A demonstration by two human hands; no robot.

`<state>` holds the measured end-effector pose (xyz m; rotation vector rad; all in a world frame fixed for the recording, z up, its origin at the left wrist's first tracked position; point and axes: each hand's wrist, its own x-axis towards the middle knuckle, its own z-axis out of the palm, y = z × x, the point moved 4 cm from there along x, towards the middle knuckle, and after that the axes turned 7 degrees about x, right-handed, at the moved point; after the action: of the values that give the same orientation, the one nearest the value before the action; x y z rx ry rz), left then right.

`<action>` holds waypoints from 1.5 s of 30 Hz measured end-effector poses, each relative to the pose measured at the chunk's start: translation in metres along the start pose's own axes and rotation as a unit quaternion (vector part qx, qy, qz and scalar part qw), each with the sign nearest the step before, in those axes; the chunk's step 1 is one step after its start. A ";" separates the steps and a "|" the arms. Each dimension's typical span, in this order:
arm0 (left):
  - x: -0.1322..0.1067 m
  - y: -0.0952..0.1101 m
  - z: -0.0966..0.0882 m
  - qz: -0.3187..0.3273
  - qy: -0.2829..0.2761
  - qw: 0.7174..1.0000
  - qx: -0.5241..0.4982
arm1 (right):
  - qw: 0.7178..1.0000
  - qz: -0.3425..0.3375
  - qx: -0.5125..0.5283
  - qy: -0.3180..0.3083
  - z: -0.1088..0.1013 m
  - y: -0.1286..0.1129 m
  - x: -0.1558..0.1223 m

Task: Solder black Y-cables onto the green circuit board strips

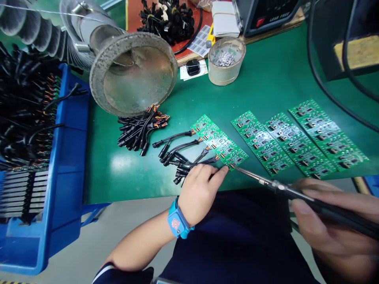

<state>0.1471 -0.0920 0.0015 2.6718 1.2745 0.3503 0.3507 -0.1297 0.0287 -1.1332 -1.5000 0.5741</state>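
Observation:
My left hand (200,189), with a blue wrist strap, pinches a black cable lead (201,161) at the near corner of a green circuit board panel (220,142). Several black cables lie soldered along that panel's left edge. My right hand (328,221) grips a soldering iron (284,189) like a pen. Its tip touches the panel's near corner, right by my left fingertips.
Three more green board panels (299,142) lie to the right. A loose bundle of black cables (139,130) sits left of the panel. A fume extractor funnel (133,73) hangs above. A blue bin (68,165) of cables stands at left, a solder tub (226,61) behind.

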 end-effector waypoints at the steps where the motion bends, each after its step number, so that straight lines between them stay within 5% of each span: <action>1: 0.000 0.000 0.000 0.010 -0.002 1.000 0.010 | 1.000 -0.009 -0.002 -0.016 0.001 -0.002 0.002; 15: 0.006 0.008 -0.006 0.071 -0.020 0.988 0.133 | 0.997 -0.005 -0.014 -0.071 0.012 0.005 -0.017; 26: 0.009 0.016 -0.004 0.065 -0.032 0.985 0.154 | 0.999 -0.013 -0.032 -0.037 0.012 0.009 -0.028; 42: 0.013 0.021 -0.009 0.086 -0.049 0.982 0.162 | 0.998 0.002 0.015 -0.067 0.015 0.012 -0.031; 45: 0.013 0.022 -0.009 0.092 -0.049 0.979 0.173 | 1.000 0.007 0.000 -0.023 0.011 0.013 -0.030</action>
<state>0.1685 -0.0947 0.0175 3.0622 1.1540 0.0153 0.3425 -0.1482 0.0012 -1.1384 -1.5321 0.6137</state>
